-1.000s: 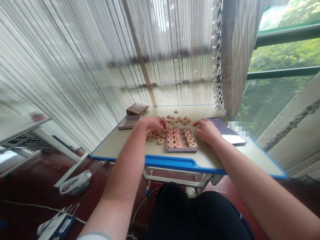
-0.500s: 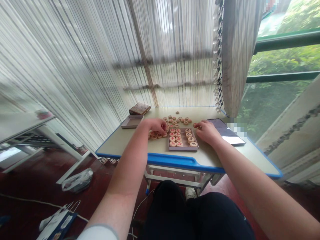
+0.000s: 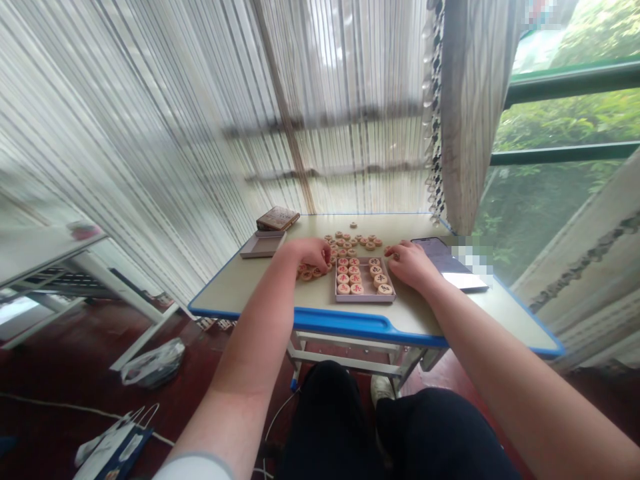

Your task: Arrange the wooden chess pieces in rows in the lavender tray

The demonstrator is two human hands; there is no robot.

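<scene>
My left hand [image 3: 314, 252] reaches in left of an open box [image 3: 365, 299], its fingers bent down in a pinch on a Chinese chess piece [image 3: 325, 268] among loose round wooden pieces. The fingers partly cover that piece. Inside the box, two columns of red-marked pieces [image 3: 343, 279] stand on the left and one column of black-marked pieces [image 3: 380, 279] on the right, with a gap between. My right hand [image 3: 409, 262] rests on the table just right of the box, fingers curled around a small wooden piece [image 3: 397, 256], mostly hidden.
Loose pieces [image 3: 354, 243] lie spread behind the box, a single one [image 3: 353, 225] farther back. A shallow box lid [image 3: 263, 245] and a patterned box [image 3: 278, 218] sit at the back left. A tablet [image 3: 453, 267] lies right of my right hand. The table [image 3: 240, 285] has a blue edge.
Both hands stay almost in place, with only slight finger movement. The whole view has shifted a little; the pieces in the box look the same.
</scene>
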